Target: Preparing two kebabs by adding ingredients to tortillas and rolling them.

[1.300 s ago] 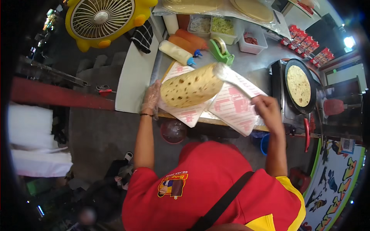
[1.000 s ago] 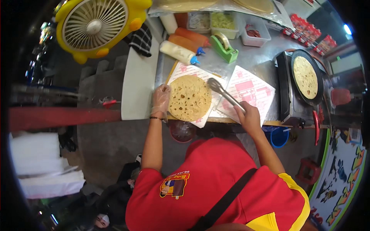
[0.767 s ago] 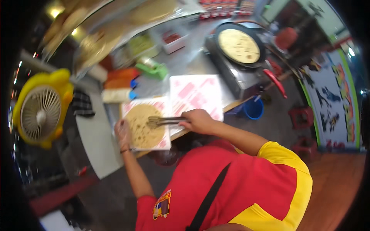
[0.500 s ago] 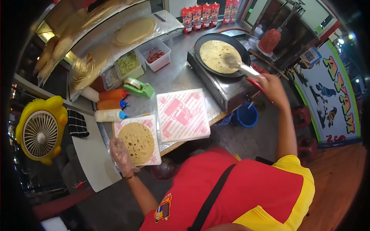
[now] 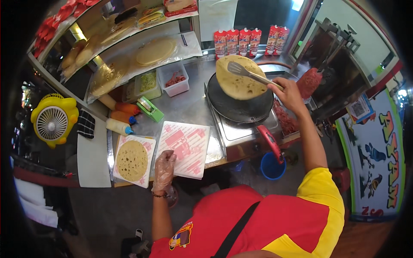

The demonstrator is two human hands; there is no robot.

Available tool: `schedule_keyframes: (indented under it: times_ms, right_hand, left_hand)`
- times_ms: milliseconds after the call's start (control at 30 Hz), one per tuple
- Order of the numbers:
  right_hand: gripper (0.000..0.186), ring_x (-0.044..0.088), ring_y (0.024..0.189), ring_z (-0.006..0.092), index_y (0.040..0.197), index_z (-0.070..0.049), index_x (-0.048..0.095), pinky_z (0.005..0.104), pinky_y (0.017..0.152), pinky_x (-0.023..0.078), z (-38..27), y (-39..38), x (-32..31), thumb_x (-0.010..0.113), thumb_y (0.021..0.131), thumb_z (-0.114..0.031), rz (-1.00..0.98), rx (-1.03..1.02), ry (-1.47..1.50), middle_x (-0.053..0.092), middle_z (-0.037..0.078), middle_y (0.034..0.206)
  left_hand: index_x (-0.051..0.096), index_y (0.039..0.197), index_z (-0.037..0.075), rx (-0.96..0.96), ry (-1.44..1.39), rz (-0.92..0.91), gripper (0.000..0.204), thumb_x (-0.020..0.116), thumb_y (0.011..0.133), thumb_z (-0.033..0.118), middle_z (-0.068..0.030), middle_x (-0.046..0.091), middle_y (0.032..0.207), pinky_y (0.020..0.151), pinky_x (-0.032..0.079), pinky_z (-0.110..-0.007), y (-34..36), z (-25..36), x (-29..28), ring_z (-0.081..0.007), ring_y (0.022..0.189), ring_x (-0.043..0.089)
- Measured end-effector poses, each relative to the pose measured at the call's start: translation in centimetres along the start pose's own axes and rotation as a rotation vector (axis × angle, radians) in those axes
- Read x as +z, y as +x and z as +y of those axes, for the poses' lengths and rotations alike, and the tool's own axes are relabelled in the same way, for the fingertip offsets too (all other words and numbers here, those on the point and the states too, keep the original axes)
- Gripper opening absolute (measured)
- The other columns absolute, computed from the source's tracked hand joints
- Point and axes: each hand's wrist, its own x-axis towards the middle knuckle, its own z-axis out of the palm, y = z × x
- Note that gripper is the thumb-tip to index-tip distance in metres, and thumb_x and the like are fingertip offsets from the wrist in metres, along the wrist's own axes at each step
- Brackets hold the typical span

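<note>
My right hand (image 5: 287, 93) is closed round metal tongs (image 5: 259, 78), which hold a browned flatbread (image 5: 234, 88) raised and tilted over a black pan (image 5: 234, 114). The pan, with a red handle (image 5: 270, 142), sits on a steel stove (image 5: 234, 142). My left hand (image 5: 164, 170), in a clear plastic glove, is curled at the near left corner of a stack of printed wrapping papers (image 5: 189, 146); whatever its fingers may hold is unclear. Left of it, a second flatbread (image 5: 131, 161) lies flat on another paper (image 5: 148, 144).
Squeeze bottles (image 5: 119, 127), a green tape dispenser (image 5: 149, 109) and food tubs (image 5: 174, 84) stand at the back left, below shelves (image 5: 189, 43). Red packets (image 5: 232, 43) line the back; red meat (image 5: 284, 118) is beside the stove. A yellow fan (image 5: 53, 120) is left, a blue bucket (image 5: 271, 167) below.
The view turned toward the stove. My right hand moved from the counter to the pan, and the pan's flatbread is now lifted. My left hand moved rightward from the flatbread to the paper stack.
</note>
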Motion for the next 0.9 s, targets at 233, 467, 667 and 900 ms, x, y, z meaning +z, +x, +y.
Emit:
schedule_keyframes:
  times_ms: [233, 467, 667, 900]
  right_hand:
    - [0.038, 0.069, 0.071, 0.0382, 0.108, -0.004, 0.076, 0.0462, 0.067, 0.053, 1.0, -6.5, 0.0, 0.072, 0.099, -0.041, -0.170, -0.072, 0.015, 0.072, 0.020, 0.082]
    - [0.050, 0.044, 0.059, 0.0086, 0.089, 0.002, 0.075, 0.0332, 0.053, 0.033, 10.6, -7.3, -3.9, 0.064, 0.106, -0.044, -0.300, 0.538, 0.231, 0.053, -0.003, 0.065]
    - [0.052, 0.063, 0.066, 0.0255, 0.095, 0.006, 0.074, 0.0427, 0.065, 0.048, 1.7, -1.9, 3.1, 0.069, 0.101, -0.046, 0.001, -0.011, 0.007, 0.069, 0.015, 0.073]
    - [0.032, 0.064, 0.061, 0.0325, 0.097, 0.000, 0.073, 0.0400, 0.059, 0.048, -17.4, -7.8, 4.3, 0.078, 0.097, -0.032, 0.121, 0.003, -0.064, 0.069, 0.018, 0.076]
  left_hand:
    - [0.066, 0.125, -0.004, -0.368, -0.357, 0.114, 0.034, 0.062, 0.110, 0.026, -0.0111, 0.074, 0.106, 0.088, 0.056, -0.030, -5.1, -4.4, 0.8, -0.0148, 0.099, 0.068]
    - [0.069, 0.111, -0.005, -0.111, 0.113, 0.121, 0.025, 0.065, 0.106, 0.019, -0.0224, 0.073, 0.102, 0.084, 0.054, -0.042, -2.5, -3.1, -2.0, -0.0361, 0.095, 0.071]
    - [0.066, 0.101, -0.001, -0.069, 0.303, 0.076, 0.023, 0.067, 0.103, 0.022, -0.0239, 0.071, 0.092, 0.080, 0.053, -0.051, 2.6, -9.2, -1.5, -0.0456, 0.091, 0.068]
    - [0.064, 0.095, 0.000, 0.178, 0.223, 0.033, 0.033, 0.058, 0.107, 0.030, -0.0226, 0.069, 0.090, 0.079, 0.052, -0.052, 4.0, -13.9, -3.2, -0.0452, 0.088, 0.067]
